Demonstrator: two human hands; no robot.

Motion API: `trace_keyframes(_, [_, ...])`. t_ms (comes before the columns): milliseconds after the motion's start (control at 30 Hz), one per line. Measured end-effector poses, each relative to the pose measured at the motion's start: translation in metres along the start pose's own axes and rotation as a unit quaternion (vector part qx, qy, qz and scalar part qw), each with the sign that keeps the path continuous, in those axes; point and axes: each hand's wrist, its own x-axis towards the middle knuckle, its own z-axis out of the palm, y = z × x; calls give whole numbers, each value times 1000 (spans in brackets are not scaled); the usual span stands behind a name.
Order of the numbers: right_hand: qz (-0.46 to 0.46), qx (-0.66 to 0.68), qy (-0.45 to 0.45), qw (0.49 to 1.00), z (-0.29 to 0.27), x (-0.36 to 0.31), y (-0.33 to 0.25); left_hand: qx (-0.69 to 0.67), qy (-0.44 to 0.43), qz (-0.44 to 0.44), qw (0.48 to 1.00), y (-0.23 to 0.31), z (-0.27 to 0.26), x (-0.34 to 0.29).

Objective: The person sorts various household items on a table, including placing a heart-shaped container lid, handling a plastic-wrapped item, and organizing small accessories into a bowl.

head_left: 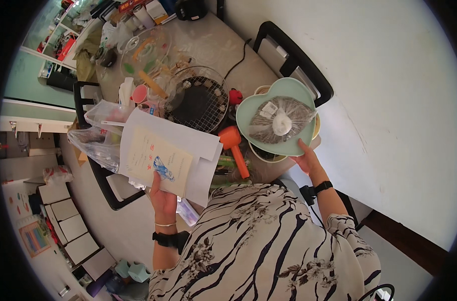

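My left hand (163,198) is closed on a cream booklet (160,160) with a blue picture on its cover, thumb on top. White paper sheets (208,165) lie under the booklet in the same grip. On the right, my right hand (307,159) grips the near rim of a pale green heart-shaped tray (247,120), its fingers partly hidden beneath. In the tray rests a clear plastic bag (283,123) of dark contents, its top gathered into a pale knot. Between my hands an orange hair dryer (232,143) lies on the table.
A round wire grill rack (201,98) stands beyond the papers. Clear plastic bags (100,130) and a pink cup (139,94) are to its left. Black-framed chairs (294,60) flank the table (228,45) on both sides, and a white wall (389,100) borders the right.
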Motion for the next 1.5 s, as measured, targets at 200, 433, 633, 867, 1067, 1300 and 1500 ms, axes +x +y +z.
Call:
trace_keyframes(200, [-5,3,19,1000,-1,4,1,-36,25,18,999,3,-17,-8])
trace_keyframes(433, [-31,3,18,999,-3,1,2,-21,33,16,999,9,-28,-4])
trace_keyframes(633, [-35,-16,28,999,-6,8,3,-43,26,19,999,15,-23,-1])
trace_keyframes(867, [-13,-48,15,999,-11,12,-4,-48,14,20,999,19,-22,-2])
trace_keyframes(1067, [-25,-70,19,997,3,0,-7,-52,20,41,998,19,-34,-12])
trace_keyframes(1300, [178,-188,-44,965,13,-37,-20,-81,18,63,995,21,-53,-23])
trace_keyframes(1500, [-30,-482,-173,859,130,-35,-88,-96,49,84,991,18,-63,-27])
